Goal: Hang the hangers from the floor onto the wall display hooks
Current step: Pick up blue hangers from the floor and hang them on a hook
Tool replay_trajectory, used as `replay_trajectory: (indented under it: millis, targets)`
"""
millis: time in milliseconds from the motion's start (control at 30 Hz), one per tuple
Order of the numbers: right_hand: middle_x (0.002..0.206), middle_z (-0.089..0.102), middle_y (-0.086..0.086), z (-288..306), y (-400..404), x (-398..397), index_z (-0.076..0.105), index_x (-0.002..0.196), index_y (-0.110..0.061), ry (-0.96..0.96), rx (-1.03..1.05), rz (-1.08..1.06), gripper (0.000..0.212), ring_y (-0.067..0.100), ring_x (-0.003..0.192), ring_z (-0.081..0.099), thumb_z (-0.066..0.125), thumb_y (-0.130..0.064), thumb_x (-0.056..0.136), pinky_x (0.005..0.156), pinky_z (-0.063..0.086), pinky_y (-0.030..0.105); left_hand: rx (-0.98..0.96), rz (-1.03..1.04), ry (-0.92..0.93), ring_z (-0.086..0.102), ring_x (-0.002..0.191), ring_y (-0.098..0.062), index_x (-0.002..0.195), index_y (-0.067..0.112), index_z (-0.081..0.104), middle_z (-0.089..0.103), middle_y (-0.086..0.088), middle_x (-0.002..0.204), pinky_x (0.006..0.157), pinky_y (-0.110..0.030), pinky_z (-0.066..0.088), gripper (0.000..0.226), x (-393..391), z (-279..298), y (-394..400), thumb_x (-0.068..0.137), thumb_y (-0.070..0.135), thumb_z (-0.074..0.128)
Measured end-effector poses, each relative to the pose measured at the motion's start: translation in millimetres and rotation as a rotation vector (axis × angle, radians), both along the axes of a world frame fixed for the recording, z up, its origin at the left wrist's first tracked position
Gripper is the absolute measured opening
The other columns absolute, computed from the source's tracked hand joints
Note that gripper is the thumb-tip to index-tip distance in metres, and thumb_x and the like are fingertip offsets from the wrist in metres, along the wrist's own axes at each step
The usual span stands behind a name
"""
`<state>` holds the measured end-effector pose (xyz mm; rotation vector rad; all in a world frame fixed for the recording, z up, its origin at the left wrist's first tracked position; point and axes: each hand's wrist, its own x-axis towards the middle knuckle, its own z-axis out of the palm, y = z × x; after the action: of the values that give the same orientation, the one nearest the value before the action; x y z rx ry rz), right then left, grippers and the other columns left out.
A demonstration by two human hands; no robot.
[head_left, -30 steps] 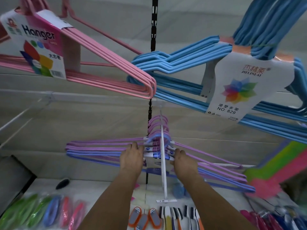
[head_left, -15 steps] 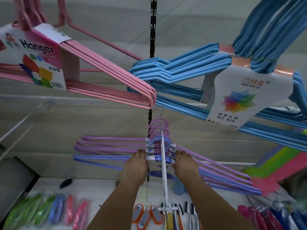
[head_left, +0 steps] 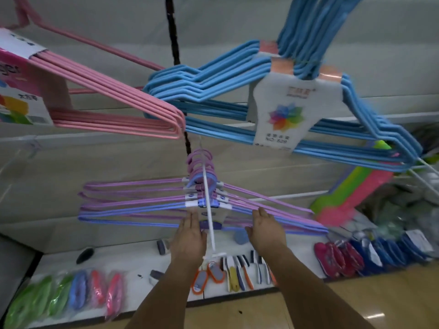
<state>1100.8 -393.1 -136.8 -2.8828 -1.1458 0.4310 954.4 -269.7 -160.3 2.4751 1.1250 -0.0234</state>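
Hands at the purple hangers

Our left hand point(head_left: 190, 236) and right hand point(head_left: 266, 227) reach up, fingers straight and holding nothing, just under the purple hangers point(head_left: 142, 207) hung on the white hook point(head_left: 209, 210); beyond, pink hangers point(head_left: 114, 108) and blue hangers point(head_left: 213, 74)

We are in a shop: labelled bundles of pink hangers point(head_left: 114, 108) and blue hangers point(head_left: 213, 74) hang on wall hooks above a shelf point(head_left: 133, 260) of packaged brushes point(head_left: 237, 271).
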Motion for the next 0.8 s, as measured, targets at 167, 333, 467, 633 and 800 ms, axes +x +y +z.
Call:
replay_trajectory:
  millis: [167, 333, 467, 633, 800]
  targets:
    - [0.145, 0.039, 0.008, -5.7, -65.8, 6.3, 0.027, 0.146, -0.012, 0.008, 0.023, -0.070, 0.054, 0.025, 0.129, 0.042, 0.039, -0.038, 0.100, 0.105, 0.034, 0.031, 0.051, -0.034, 0.073, 0.028, 0.141, -0.022, 0.153, 0.018, 0.006, 0.018, -0.002, 0.158, 0.111, -0.031, 0.031, 0.061, 12.3, -5.6, -47.5, 0.101, 0.040, 0.030]
    - [0.134, 0.047, 0.008, -1.7, -156.9, 16.6, 0.037, 0.137, -0.012, 0.004, 0.028, -0.182, 0.046, 0.025, 0.119, 0.049, 0.041, -0.038, 0.099, 0.096, 0.039, 0.032, 0.059, -0.193, 0.131, 0.012, 0.147, -0.021, 0.153, 0.010, 0.008, 0.009, -0.005, 0.160, 0.118, -0.033, 0.015, 0.060, 39.6, 1.4, -115.5, 0.103, 0.038, 0.026]
    - [0.134, 0.047, 0.008, 3.4, -239.7, 20.5, 0.038, 0.135, -0.013, -0.005, 0.034, -0.304, 0.045, 0.025, 0.118, 0.051, 0.041, -0.040, 0.099, 0.092, 0.042, 0.032, 0.084, -0.317, 0.114, 0.015, 0.146, -0.020, 0.153, 0.011, 0.010, 0.013, -0.005, 0.159, 0.118, -0.031, 0.014, 0.060, 62.1, 8.3, -183.7, 0.103, 0.040, 0.026]
    - [0.137, 0.047, 0.009, 11.9, -355.6, 20.1, 0.037, 0.139, -0.014, -0.020, 0.073, -0.487, 0.048, 0.025, 0.121, 0.050, 0.042, -0.038, 0.098, 0.098, 0.039, 0.033, 0.108, -0.487, 0.053, 0.016, 0.146, -0.020, 0.152, 0.011, 0.013, 0.015, -0.005, 0.159, 0.117, -0.031, 0.015, 0.059, 99.5, 27.9, -285.0, 0.103, 0.038, 0.030]
    - [0.129, 0.051, 0.007, 24.1, -472.3, 15.4, 0.039, 0.133, -0.013, -0.063, 0.022, -0.645, 0.042, 0.024, 0.115, 0.052, 0.038, -0.038, 0.099, 0.094, 0.041, 0.033, 0.139, -0.671, 0.042, 0.014, 0.146, -0.023, 0.152, 0.011, 0.014, 0.017, -0.005, 0.159, 0.118, -0.035, 0.016, 0.058, 136.5, 42.8, -390.7, 0.102, 0.038, 0.029]
